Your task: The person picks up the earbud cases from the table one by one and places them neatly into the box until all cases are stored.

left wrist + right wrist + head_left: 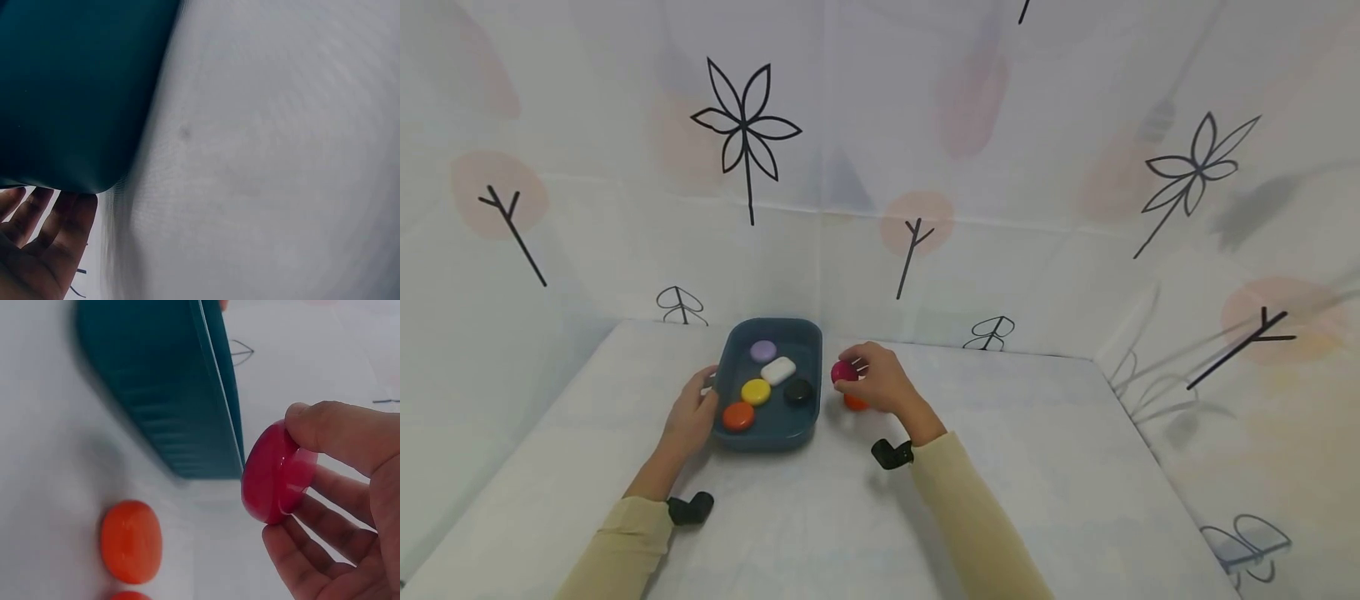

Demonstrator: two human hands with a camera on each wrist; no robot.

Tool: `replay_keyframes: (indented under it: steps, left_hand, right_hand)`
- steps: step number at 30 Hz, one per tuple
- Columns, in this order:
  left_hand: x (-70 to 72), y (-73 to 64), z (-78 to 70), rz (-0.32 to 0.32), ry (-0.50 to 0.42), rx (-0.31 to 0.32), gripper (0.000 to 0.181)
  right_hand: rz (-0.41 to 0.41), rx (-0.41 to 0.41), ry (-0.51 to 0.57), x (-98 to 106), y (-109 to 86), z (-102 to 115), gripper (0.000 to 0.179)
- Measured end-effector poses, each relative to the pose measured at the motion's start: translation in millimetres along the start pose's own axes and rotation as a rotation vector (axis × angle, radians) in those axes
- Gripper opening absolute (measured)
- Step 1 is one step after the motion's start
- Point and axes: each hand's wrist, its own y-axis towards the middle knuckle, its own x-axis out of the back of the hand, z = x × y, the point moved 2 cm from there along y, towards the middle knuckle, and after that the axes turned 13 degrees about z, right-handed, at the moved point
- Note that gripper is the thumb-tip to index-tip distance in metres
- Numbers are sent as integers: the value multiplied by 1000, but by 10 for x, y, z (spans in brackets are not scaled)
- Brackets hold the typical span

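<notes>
My right hand (pixel 880 385) pinches a shiny magenta rounded stone (pixel 278 472) between thumb and fingers, close to the right side of the teal tray (pixel 767 440). With its fingers extended, my left hand (pixel 691 417) touches the tray's left wall; the left wrist view shows the fingertips (pixel 84 209) against it. Inside the tray lie a lilac stone (pixel 763 351), a white stone (pixel 778 371), a yellow stone (pixel 756 392), a black stone (pixel 797 392) and an orange-red stone (pixel 739 417). Below the right hand, an orange stone (pixel 131 542) sits on the table.
Another red-orange stone (pixel 130 596) shows partly at the bottom edge of the right wrist view. The white-covered table (pixel 1000 467) ends at a patterned cloth backdrop (pixel 850 125) just behind the tray. More patterned cloth (pixel 1262 433) lies past the right edge.
</notes>
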Motion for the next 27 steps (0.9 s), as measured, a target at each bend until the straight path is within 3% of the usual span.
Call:
replay_keyframes:
  steps: [14,27]
  left_hand:
    - [5,-13,-13,-4,5,-12,51]
    - [4,8,6,-16,7,-19,50]
  right_hand:
    - [-66,-101,30,116,-150,-332,38]
    - [-105,-192,-59,226,-297,-614,40]
